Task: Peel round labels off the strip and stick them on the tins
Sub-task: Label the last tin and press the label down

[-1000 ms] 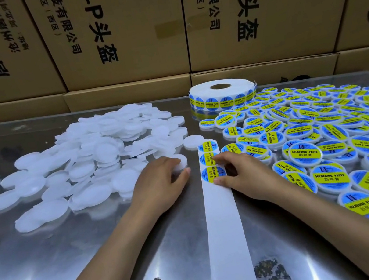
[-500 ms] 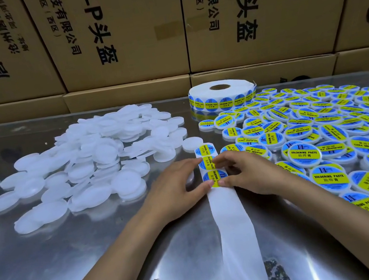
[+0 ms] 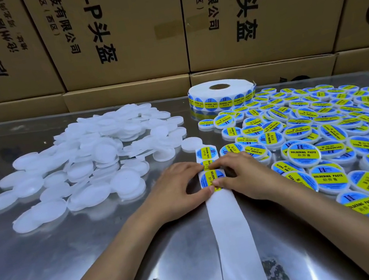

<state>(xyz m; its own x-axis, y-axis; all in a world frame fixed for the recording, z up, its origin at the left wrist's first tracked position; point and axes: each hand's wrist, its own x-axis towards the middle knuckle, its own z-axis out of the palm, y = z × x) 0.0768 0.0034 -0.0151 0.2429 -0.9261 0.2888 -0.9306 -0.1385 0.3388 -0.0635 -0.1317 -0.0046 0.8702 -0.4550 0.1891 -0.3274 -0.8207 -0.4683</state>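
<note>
Hidden and cut-off parts around the label strip

The left hand (image 3: 177, 190) and right hand (image 3: 241, 176) covered both side edges of a round blue-and-yellow label (image 3: 212, 177); whether a tin sat beneath it could not be told. The next label up (image 3: 207, 164) was mostly hidden by fingertips. The white backing strip (image 3: 236, 241) ran off the bottom edge. The spread of labelled white tins (image 3: 326, 139) was cut by the right edge, far print unreadable. The brown cardboard cartons (image 3: 109, 29) were cropped at the top.
</note>
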